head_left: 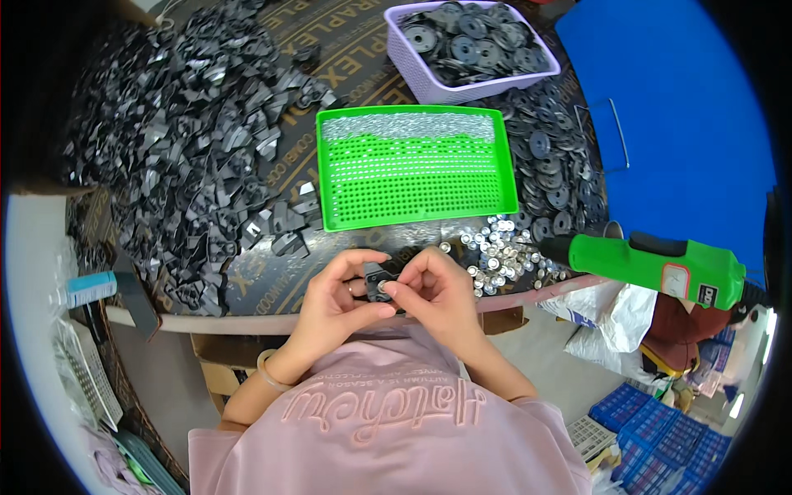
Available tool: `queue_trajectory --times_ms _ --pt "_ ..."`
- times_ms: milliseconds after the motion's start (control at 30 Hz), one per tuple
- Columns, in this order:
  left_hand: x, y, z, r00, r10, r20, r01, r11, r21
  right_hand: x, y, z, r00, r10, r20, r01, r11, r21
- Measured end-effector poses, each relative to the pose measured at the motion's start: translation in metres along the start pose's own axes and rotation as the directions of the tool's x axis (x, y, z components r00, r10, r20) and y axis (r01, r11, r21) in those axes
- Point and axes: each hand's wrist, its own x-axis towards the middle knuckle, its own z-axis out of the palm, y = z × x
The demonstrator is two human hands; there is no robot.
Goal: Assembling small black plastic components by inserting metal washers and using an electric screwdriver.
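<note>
I observe my left hand (334,301) and right hand (433,293) both pinching one small black part (378,280) at the desk's (346,58) near edge, just below the green tray (417,214).

Packaging and labels noted as follows. A small light-blue and white box (91,288) lies well to the left of the left hand (330,301), at the desk (272,318) edge. A white label panel with a dark square beside it (678,282) sits on the green tool body, well to the right of the right hand (433,293). White plastic bags (615,318), crumpled, hang below the desk edge, right of and lower than the right hand. Lettering is printed on the dark desk surface, beyond both hands. No screens seen.
</note>
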Motion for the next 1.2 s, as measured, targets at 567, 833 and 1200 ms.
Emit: queue_trajectory --times_ms 567,833,1200 --pt "-0.006 0.005 -0.003 0.99 -0.137 0.025 0.138 0.987 -0.083 -0.024 -0.011 -0.178 0.74 -0.532 -0.412 -0.243 0.36 -0.901" --pt "-0.007 0.002 -0.006 0.993 -0.115 0.017 0.116 0.991 -0.073 -0.005 -0.009 -0.181 0.786 -0.459 -0.414 -0.3 0.303 -0.905" --pt "-0.003 0.0 -0.013 0.99 -0.088 0.106 0.095 0.993 -0.063 -0.056 -0.012 -0.161 0.993 -0.024 -0.116 0.114 0.447 0.887"
